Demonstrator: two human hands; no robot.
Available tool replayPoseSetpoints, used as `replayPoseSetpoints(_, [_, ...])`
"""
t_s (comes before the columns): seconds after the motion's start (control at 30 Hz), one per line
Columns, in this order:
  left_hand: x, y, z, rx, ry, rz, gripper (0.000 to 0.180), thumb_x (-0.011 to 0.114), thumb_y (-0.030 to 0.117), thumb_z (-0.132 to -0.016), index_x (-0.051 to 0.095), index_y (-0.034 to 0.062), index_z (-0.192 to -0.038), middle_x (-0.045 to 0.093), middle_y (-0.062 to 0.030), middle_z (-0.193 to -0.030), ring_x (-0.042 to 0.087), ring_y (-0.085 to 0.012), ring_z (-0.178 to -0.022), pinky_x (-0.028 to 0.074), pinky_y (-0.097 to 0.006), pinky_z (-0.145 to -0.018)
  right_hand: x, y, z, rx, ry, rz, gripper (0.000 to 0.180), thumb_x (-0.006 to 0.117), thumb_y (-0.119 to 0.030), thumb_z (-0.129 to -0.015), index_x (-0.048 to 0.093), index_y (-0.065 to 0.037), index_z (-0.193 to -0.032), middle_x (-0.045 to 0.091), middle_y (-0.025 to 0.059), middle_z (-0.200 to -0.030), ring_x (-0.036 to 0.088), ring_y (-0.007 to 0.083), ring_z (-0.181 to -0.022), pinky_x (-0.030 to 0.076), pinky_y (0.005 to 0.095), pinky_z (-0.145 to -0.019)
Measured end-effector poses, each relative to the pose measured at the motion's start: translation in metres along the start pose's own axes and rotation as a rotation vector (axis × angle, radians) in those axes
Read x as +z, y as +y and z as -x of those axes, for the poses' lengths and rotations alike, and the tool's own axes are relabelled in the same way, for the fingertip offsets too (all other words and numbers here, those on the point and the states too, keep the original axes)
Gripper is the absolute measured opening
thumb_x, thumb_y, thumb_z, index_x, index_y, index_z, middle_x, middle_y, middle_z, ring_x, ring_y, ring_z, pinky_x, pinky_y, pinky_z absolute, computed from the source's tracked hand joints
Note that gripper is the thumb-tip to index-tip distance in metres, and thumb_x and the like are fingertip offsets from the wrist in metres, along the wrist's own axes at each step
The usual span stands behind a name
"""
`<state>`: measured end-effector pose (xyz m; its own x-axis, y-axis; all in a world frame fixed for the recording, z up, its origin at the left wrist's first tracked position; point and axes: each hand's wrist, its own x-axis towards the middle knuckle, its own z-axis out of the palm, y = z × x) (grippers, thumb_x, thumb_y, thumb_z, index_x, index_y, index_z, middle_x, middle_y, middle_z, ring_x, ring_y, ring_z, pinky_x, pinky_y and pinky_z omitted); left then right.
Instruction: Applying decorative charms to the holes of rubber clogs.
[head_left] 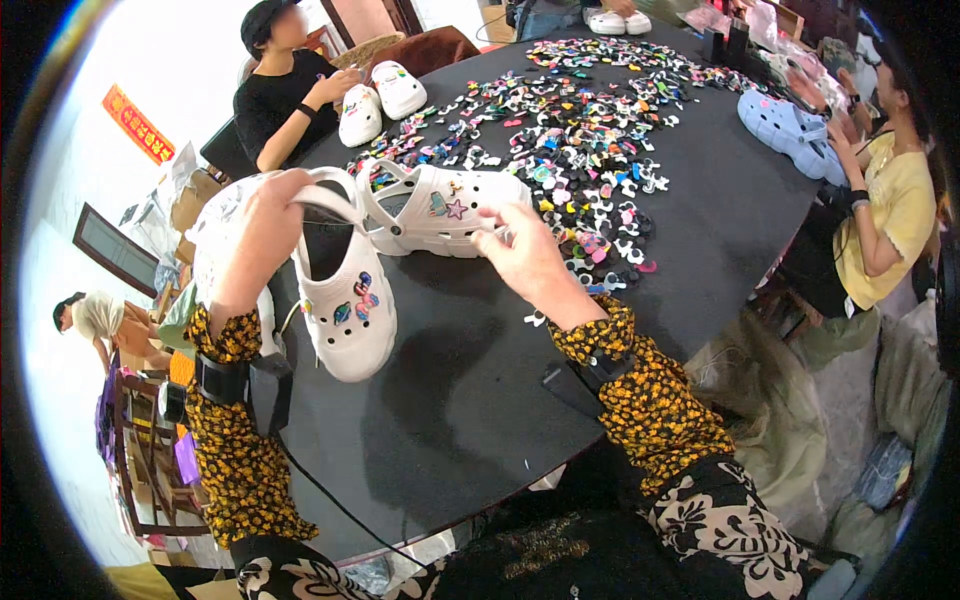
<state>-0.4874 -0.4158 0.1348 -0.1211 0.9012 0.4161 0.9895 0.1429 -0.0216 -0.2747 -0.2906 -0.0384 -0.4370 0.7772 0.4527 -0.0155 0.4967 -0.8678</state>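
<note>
My left hand [262,228] is closed round the heel strap of a white clog [352,330], which hangs toe down with colourful charms on its upper. Beside it, a second white clog [440,200] lies with its toe to the right; a pink star and other small charms sit on its upper. At that clog's toe, my right hand [535,262] has its fingers pinched together. Something pale shows between them, too small to name. More white footwear [225,215] is partly hidden behind my left hand.
Loose charms [590,150] spread over the dark table [480,400]. A person in black [285,100] sits far left near a white clog pair [385,98]. At right, a person in yellow [885,200] handles blue clogs [790,130]. A black cable [340,505] runs by my left arm.
</note>
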Motion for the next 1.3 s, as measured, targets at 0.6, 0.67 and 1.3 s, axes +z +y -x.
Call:
replayPoseSetpoints(0.6, [0.011, -0.057, -0.004, -0.507, 0.053, 0.251, 0.032, 0.041, 0.001, -0.084, 0.057, 0.0068, -0.111, 0.063, -0.0125, -0.079, 0.063, -0.0165, -0.059, 0.05, -0.028, -0.05, 0.0, 0.046, -0.013, -0.107, 0.251, 0.203, 0.035, 0.066, -0.012, -0.075, 0.058, 0.002, -0.107, 0.056, 0.0169, -0.114, 0.051, 0.0297, -0.111, 0.039, 0.0369, -0.099])
replayPoseSetpoints(0.67, [0.017, -0.059, -0.008, -0.49, 0.062, 0.258, 0.032, 0.041, 0.0, -0.083, 0.057, 0.0071, -0.11, 0.063, -0.0114, -0.078, 0.063, -0.0162, -0.061, 0.051, -0.028, -0.052, 0.001, 0.047, -0.012, -0.11, 0.266, 0.196, 0.036, 0.066, -0.013, -0.075, 0.058, 0.003, -0.107, 0.056, 0.0168, -0.113, 0.052, 0.0289, -0.11, 0.039, 0.0364, -0.098])
replayPoseSetpoints(1.3, [0.138, -0.05, -0.055, -0.233, 0.172, 0.44, 0.037, 0.066, 0.025, -0.074, 0.061, -0.0025, -0.099, 0.063, -0.0148, -0.082, 0.06, -0.0219, -0.075, 0.047, -0.034, -0.07, 0.003, 0.061, -0.022, 0.029, 0.247, 0.121, 0.043, 0.065, -0.013, -0.078, 0.054, 0.002, -0.117, 0.057, 0.0147, -0.114, 0.055, 0.0239, -0.106, 0.043, 0.0336, -0.094])
